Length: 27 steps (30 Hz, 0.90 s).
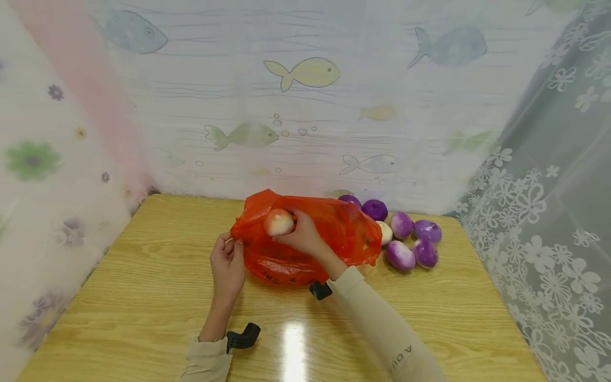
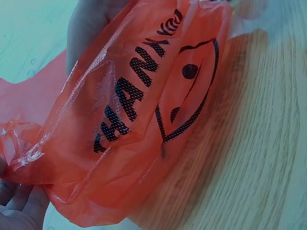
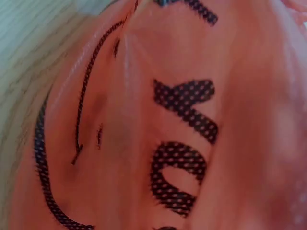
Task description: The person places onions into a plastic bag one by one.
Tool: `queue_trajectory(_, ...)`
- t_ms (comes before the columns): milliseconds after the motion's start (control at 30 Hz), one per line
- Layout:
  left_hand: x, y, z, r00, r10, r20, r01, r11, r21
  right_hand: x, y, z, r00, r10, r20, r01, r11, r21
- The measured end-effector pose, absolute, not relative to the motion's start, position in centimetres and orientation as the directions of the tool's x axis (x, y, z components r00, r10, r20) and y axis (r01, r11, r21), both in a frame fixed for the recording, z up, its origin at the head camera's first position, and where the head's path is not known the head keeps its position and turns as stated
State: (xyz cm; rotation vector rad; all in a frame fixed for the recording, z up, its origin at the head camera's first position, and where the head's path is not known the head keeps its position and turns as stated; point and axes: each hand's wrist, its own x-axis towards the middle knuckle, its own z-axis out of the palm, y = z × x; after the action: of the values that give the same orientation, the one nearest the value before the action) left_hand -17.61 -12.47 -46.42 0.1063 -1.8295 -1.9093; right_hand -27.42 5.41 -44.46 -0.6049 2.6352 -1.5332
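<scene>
A red plastic bag (image 1: 315, 212) with black THANK YOU lettering lies across the table, its mouth spread. My left hand (image 1: 228, 265) pinches the bag's left edge between thumb and fingers. At the bag's opening my right hand (image 1: 305, 233) grips a pale round onion (image 1: 280, 223), whose left side looks tinted red by the film. The left wrist view shows left fingers (image 2: 29, 208) at the gathered plastic. Bag film (image 3: 120, 134) fills most of the right wrist view and hides the right hand there.
Several purple-and-white onions (image 1: 401, 255) lie in a cluster just right of the bag, some partly behind it. The wooden table (image 1: 157, 265) ends at a fish-print curtain (image 1: 305, 132) behind, with a lace-flower curtain (image 1: 549, 239) along the right.
</scene>
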Motion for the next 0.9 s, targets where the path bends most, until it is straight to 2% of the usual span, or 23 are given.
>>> queue_trajectory(267, -17.6, -12.6, -46.8, -0.870, -0.398, 0.291, 0.311, 0.015, 0.950, -28.5, 5.0, -44.9, -0.926, -0.348, 0.144, -0.302, 0.456, -0.837)
queue_trajectory(567, -17.7, -12.6, -47.0, -0.877, -0.397, 0.271, 0.288, 0.019, 0.958, -29.7, 4.6, -45.2, -0.948, -0.306, 0.088, -0.230, 0.466, -0.854)
queue_trajectory(900, -17.7, -12.5, -47.0, -0.885, -0.374, 0.278, 0.291, 0.022, 0.957, -30.4, 3.9, -45.7, -0.948, -0.299, 0.110, -0.237, 0.433, -0.870)
